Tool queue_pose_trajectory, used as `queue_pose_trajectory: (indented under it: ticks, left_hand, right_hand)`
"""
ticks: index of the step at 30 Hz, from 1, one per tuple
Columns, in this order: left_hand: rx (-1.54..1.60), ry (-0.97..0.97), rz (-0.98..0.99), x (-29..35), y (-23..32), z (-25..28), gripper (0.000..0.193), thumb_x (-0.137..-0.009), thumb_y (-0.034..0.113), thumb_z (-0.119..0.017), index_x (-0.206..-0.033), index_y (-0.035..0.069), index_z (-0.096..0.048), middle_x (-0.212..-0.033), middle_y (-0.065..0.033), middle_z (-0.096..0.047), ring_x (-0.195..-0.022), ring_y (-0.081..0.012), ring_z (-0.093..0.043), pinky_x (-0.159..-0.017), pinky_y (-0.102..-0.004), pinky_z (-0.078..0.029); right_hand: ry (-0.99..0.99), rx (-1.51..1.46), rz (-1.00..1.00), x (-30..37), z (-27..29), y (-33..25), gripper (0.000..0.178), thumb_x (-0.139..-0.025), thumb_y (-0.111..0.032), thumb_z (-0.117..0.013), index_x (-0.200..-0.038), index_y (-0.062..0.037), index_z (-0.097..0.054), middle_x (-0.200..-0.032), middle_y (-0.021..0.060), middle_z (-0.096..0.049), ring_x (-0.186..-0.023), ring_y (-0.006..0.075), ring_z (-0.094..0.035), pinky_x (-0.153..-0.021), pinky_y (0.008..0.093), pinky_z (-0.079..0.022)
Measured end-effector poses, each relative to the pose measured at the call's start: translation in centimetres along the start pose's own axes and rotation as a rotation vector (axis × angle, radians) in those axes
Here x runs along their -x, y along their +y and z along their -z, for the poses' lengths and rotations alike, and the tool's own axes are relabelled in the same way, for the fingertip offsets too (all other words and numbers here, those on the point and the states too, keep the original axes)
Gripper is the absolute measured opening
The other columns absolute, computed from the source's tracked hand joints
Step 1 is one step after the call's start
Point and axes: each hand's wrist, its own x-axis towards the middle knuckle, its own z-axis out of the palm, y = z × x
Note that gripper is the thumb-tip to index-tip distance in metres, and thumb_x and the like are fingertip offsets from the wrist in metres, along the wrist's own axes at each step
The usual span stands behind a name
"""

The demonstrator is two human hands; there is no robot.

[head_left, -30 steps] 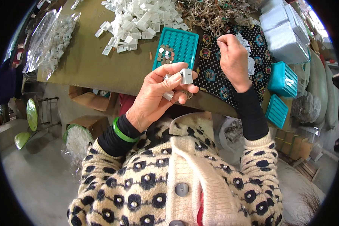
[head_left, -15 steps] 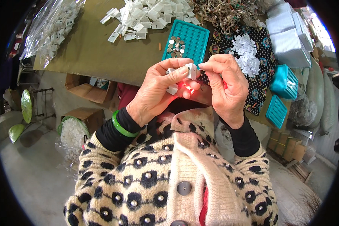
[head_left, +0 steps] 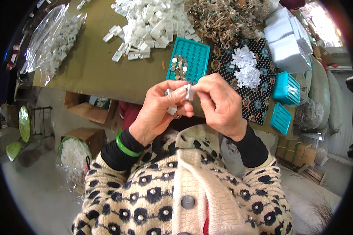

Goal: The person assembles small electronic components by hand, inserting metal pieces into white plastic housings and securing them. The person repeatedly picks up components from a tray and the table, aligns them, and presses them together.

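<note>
Between thumb and fingers, my left hand (head_left: 157,107) grips a small white plastic case (head_left: 188,92). More white pieces (head_left: 171,109) are tucked lower in the same palm. My right hand (head_left: 221,107) is closed in a pinch right against the case's right side; whatever its fingertips hold, if anything, is hidden. Just beyond the hands lies a teal tray (head_left: 192,55) with rows of round hollows. Loose silver button cells (head_left: 179,67) are scattered over its left near part.
White plastic cases (head_left: 155,25) are heaped at the back, beside tangled wires (head_left: 229,19). White paper slips (head_left: 246,66) lie on patterned cloth (head_left: 262,51). Further right stand stacked teal trays (head_left: 287,88) and white stacks (head_left: 288,39). A clear bag of cases (head_left: 59,47) sits far left.
The red glow under the white case has gone out. My right fingers have come in from slightly apart to the case's side. The whole view has shifted a little.
</note>
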Motion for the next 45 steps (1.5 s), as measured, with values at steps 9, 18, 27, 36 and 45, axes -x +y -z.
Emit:
queue_pose_trajectory:
  ticks: [9,18,27,36,45]
  left_hand:
    - [-0.122,0.037,-0.037,0.7,-0.2,0.2,0.020,-0.089,0.007,-0.068,-0.105,-0.002,-0.061,-0.086,-0.0123,-0.067,-0.066,-0.0216,-0.067,-0.063,-0.0352,-0.059]
    - [-0.174,0.048,-0.047,2.0,0.0,-0.1,0.018,-0.089,0.007,-0.069,-0.102,-0.003,-0.061,-0.083,-0.0111,-0.067,-0.066,-0.0197,-0.068,-0.062,-0.0328,-0.059]
    - [-0.148,0.038,-0.105,3.0,0.0,0.1,0.017,-0.090,0.007,-0.068,-0.102,-0.003,-0.061,-0.083,-0.0107,-0.067,-0.066,-0.0186,-0.069,-0.062,-0.0315,-0.060]
    - [-0.182,0.001,-0.164,4.2,0.2,0.4,0.015,-0.090,0.006,-0.067,-0.101,-0.003,-0.062,-0.082,-0.0096,-0.067,-0.067,-0.0174,-0.068,-0.061,-0.0292,-0.059]
    - [-0.185,0.050,-0.171,3.7,-0.2,1.2,0.014,-0.091,0.007,-0.066,-0.101,-0.001,-0.062,-0.079,-0.0086,-0.065,-0.064,-0.0171,-0.067,-0.058,-0.0291,-0.057]
  right_hand:
    - [-0.167,-0.092,0.001,-0.3,0.9,-0.3,0.022,-0.074,0.012,-0.060,-0.092,-0.0001,-0.055,-0.083,0.0132,-0.056,-0.077,0.0325,-0.058,-0.066,0.0391,-0.050]
    - [-0.112,-0.134,-0.051,0.1,-0.4,-1.5,0.023,-0.074,0.014,-0.057,-0.090,-0.0023,-0.056,-0.080,0.0119,-0.055,-0.075,0.0307,-0.059,-0.065,0.0370,-0.050]
    - [-0.081,-0.073,-0.108,0.8,-1.0,-2.4,0.013,-0.078,0.008,-0.058,-0.086,-0.0014,-0.052,-0.078,0.0126,-0.054,-0.067,0.0298,-0.057,-0.060,0.0364,-0.048]
    - [-0.200,-0.056,-0.123,0.1,-0.4,-3.5,0.016,-0.076,0.009,-0.058,-0.088,-0.0009,-0.054,-0.080,0.0122,-0.057,-0.066,0.0273,-0.058,-0.059,0.0344,-0.048]
    - [-0.156,0.086,-0.069,0.1,-2.4,-3.2,0.008,-0.078,0.002,-0.058,-0.084,0.0005,-0.053,-0.077,0.0136,-0.055,-0.068,0.0318,-0.058,-0.061,0.0398,-0.049]
